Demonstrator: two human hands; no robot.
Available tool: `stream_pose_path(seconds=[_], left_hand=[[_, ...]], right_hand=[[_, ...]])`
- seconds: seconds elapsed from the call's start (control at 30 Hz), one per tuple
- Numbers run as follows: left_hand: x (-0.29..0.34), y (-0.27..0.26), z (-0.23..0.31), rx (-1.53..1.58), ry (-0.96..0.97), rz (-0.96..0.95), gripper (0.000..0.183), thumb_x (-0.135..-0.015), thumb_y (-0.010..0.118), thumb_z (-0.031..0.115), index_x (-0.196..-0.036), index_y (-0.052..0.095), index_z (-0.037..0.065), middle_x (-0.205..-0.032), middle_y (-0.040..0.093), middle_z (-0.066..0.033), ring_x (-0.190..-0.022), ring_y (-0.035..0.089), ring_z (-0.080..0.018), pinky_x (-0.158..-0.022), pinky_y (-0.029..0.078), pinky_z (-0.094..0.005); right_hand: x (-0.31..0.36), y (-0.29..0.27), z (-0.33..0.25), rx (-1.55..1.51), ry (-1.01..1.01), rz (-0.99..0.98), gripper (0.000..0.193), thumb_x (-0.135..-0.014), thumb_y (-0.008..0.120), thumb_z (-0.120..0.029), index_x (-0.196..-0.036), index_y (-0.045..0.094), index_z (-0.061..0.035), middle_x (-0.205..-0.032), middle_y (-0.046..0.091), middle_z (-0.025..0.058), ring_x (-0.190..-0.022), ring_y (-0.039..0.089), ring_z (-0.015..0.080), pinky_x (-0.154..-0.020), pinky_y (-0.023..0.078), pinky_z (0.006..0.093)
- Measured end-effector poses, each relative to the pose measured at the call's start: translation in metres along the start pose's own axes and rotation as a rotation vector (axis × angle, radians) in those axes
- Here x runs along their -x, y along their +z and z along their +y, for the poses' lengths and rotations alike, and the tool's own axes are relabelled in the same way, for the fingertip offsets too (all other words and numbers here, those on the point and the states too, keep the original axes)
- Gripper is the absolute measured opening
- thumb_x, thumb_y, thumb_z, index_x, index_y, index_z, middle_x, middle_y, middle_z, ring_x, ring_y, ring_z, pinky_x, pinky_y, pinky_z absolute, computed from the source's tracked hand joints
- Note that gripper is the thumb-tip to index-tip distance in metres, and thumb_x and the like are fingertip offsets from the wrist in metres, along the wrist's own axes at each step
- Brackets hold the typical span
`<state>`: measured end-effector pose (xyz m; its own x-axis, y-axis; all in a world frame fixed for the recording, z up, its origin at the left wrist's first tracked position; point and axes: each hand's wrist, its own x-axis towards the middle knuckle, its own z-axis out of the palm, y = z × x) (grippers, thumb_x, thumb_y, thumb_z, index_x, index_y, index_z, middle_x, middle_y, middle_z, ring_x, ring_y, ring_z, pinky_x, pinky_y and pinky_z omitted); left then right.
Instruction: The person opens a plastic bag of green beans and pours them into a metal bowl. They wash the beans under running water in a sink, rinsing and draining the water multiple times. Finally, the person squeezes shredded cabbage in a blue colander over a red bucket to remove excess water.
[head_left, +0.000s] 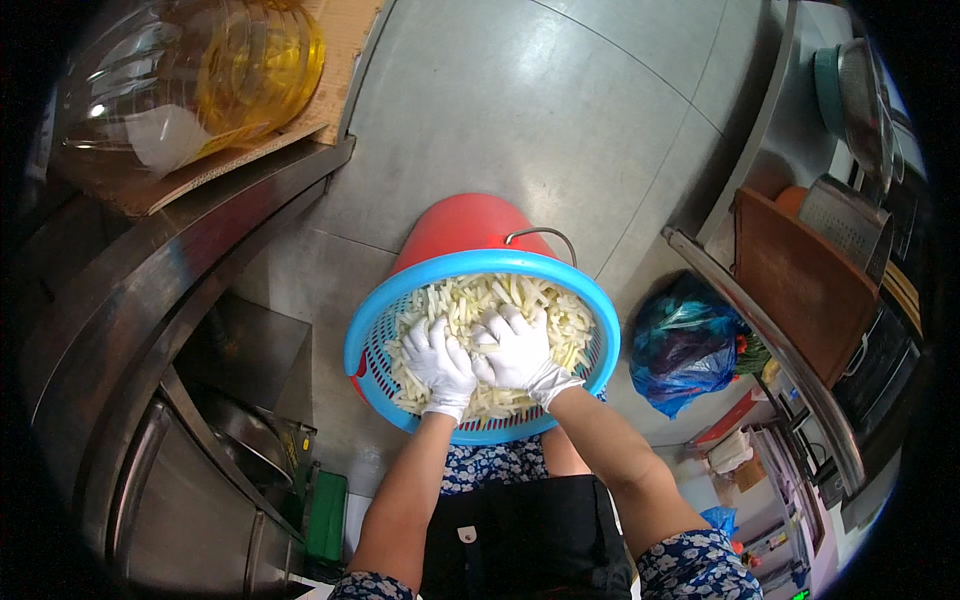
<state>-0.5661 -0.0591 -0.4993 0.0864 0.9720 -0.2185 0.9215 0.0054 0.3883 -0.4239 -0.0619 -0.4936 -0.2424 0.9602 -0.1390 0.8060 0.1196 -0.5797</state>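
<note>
Grey tiled floor (480, 110). Pale vegetable batons (465, 300) in blue colander (480, 262), axes jumbled. Gloved left hand (438, 365), right hand (520, 355) pressed in, grip unclear. One-o'clock batons nearer right.

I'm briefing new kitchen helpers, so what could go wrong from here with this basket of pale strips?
Some pale strips lie close to the right side of the blue basket, so a strong push from the gloved left hand or right hand might spill a few.
The basket sits over a red bucket, its support hidden; uneven pressing could perhaps tip it.
</note>
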Motion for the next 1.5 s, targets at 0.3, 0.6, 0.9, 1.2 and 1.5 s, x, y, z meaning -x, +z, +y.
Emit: stream_pose_path(seconds=[0.3, 0.6, 0.9, 1.2, 1.5], left_hand=[[-0.002, 0.002, -0.002, -0.005, 0.005, 0.001, 0.03, -0.085, 0.044, 0.028, -0.103, 0.054, 0.006, -0.104, 0.051, -0.0176, -0.098, 0.048, -0.0365, -0.083, 0.036, -0.0474], [-0.004, 0.004, -0.006, -0.029, 0.003, -0.033, 0.029, -0.086, 0.044, 0.028, -0.102, 0.053, 0.007, -0.103, 0.051, -0.017, -0.095, 0.048, -0.0364, -0.08, 0.037, -0.0475], [-0.009, 0.004, -0.01, -0.009, 0.006, -0.078, 0.031, -0.081, 0.045, 0.027, -0.101, 0.055, 0.005, -0.101, 0.051, -0.017, -0.091, 0.048, -0.0365, -0.078, 0.036, -0.048], [-0.015, 0.001, -0.013, 0.011, 0.032, -0.144, 0.033, -0.083, 0.044, 0.03, -0.102, 0.05, 0.004, -0.098, 0.049, -0.019, -0.093, 0.047, -0.0382, -0.08, 0.036, -0.0486], [-0.017, 0.0, -0.014, 0.002, 0.067, -0.149, 0.033, -0.08, 0.045, 0.028, -0.101, 0.052, 0.004, -0.098, 0.05, -0.0191, -0.088, 0.047, -0.0383, -0.077, 0.036, -0.0494]], right_hand=[[-0.002, -0.001, 0.0, 0.006, 0.005, -0.02, 0.031, -0.062, 0.062, -0.035, -0.088, 0.059, -0.0177, -0.094, 0.053, 0.0017, -0.095, 0.05, 0.023, -0.071, 0.035, 0.0496], [-0.003, 0.001, 0.002, -0.016, 0.024, -0.084, 0.031, -0.062, 0.062, -0.036, -0.087, 0.06, -0.019, -0.093, 0.053, 0.0015, -0.097, 0.049, 0.0234, -0.07, 0.034, 0.0505], [-0.009, 0.0, 0.0, -0.013, 0.052, -0.119, 0.024, -0.065, 0.06, -0.036, -0.082, 0.06, -0.0188, -0.088, 0.051, 0.0012, -0.093, 0.049, 0.0223, -0.07, 0.036, 0.0498], [-0.017, -0.005, 0.001, -0.09, 0.086, -0.201, 0.021, -0.068, 0.059, -0.034, -0.08, 0.062, -0.0178, -0.089, 0.052, 0.0013, -0.088, 0.049, 0.0217, -0.072, 0.037, 0.0504], [-0.02, -0.006, 0.003, -0.094, 0.063, -0.197, 0.019, -0.069, 0.058, -0.034, -0.08, 0.062, -0.019, -0.089, 0.052, 0.0007, -0.089, 0.049, 0.0207, -0.072, 0.037, 0.0493]])
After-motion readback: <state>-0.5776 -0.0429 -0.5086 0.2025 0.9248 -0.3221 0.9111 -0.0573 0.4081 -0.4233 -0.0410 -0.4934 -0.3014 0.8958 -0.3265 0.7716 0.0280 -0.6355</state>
